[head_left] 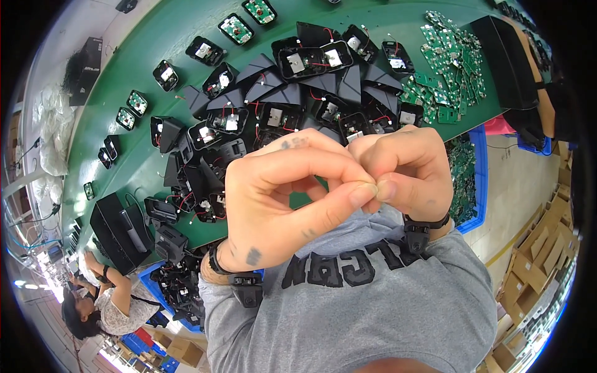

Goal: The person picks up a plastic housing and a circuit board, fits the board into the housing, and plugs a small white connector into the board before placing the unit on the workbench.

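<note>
Left hand (264, 193): thumb and index finger drawn together to the tips, palm arched; right hand (413, 165): pinched likewise, its tips meeting the left's; whether anything small lies between them cannot be told.

Open black plastic housings (227, 120): nearest articles, massed on the green workbench (398, 28) just beyond and below the hands, apparently untouched; walls look stiff, each piece probably light, smooth and a little slippery; best taken by the side walls or rim, clear of the inside; silver-coloured blocks (294, 63) sit within several; thin red-and-white wires (317, 64) trail out, soft, likely fragile where they join, and poor as a handle.

Obstructions: housings overlap and tilt against one another, wires straying across neighbours; the hands cover the near part of the heap.

Surroundings: green circuit boards (463, 68), a loose spread at the right, presumably thin and stiff, best held by their edges; long black box (504, 62) beside them; housings with green boards fitted (236, 29), spaced along the far and left bench; black open case (115, 233) at left, cable alongside; blue crate of boards (481, 180), right; blue crate of black parts (149, 283), lower left; another person (121, 304) beyond it.
</note>
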